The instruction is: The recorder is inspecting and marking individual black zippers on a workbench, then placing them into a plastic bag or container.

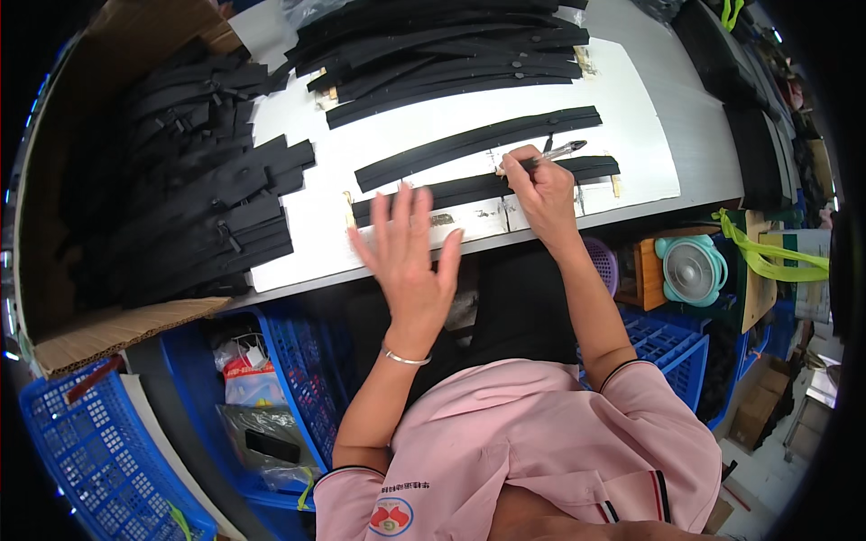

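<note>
My right hand (548, 197) is closed around a pen (568, 149) with a clear barrel and black end. Its fingers rest over the near black zipper (471, 189), which lies lengthwise across a white board (636, 99). My left hand (410, 257) has its fingers spread, over the left part of that same zipper and the board's front edge; whether it touches cannot be told. A second black zipper (478, 142) lies just beyond, roughly parallel, with a small pull tab near its right part. Dark marks and yellowish tape show on the board around the near zipper.
More black zippers (451, 50) are stacked at the far side. Another heap (198, 180) spills from a cardboard box (68, 135) at left. Blue baskets (90, 451) stand below the table. A turquoise fan (693, 269) sits right of the table edge, beside a yellow-green strap (767, 261).
</note>
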Tool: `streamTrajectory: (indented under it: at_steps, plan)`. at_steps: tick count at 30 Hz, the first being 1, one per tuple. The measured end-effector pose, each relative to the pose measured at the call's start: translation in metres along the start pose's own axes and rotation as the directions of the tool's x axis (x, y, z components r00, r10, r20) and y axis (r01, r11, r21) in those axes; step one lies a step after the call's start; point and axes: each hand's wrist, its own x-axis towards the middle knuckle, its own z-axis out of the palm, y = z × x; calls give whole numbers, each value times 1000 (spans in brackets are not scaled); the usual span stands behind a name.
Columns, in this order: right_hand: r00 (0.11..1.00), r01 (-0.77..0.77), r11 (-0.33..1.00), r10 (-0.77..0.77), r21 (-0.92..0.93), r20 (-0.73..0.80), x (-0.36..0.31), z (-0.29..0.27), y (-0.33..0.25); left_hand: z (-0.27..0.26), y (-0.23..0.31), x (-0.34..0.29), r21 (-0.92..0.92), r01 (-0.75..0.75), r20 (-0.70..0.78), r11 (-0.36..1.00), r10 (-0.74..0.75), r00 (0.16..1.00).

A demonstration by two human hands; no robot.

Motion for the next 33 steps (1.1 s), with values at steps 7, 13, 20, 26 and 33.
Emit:
streamTrajectory:
  at_steps: [7, 13, 20, 26, 33]
  plan:
    - [1000, 9, 999, -8, -37, 30, 1, -1, 7, 40, 27, 37, -377, -126, -86, 918, 100, 991]
    - [993, -3, 992, -12, 126, 120, -2, -7, 11, 43, 31, 37, -306, -109, -116, 946, 77, 990]
    - [991, 24, 999, -30, 42, 128, -1, -10, 7, 47, 32, 38, -292, -126, -111, 948, 97, 989]
    - [991, 8, 963, -44, 271, 127, -4, -18, 6, 44, 32, 38, -280, -115, -71, 953, 98, 993]
    - [974, -158, 961, 190, 228, -124, 22, -95, 32, 42, 33, 37, -261, -98, -52, 960, 87, 995]
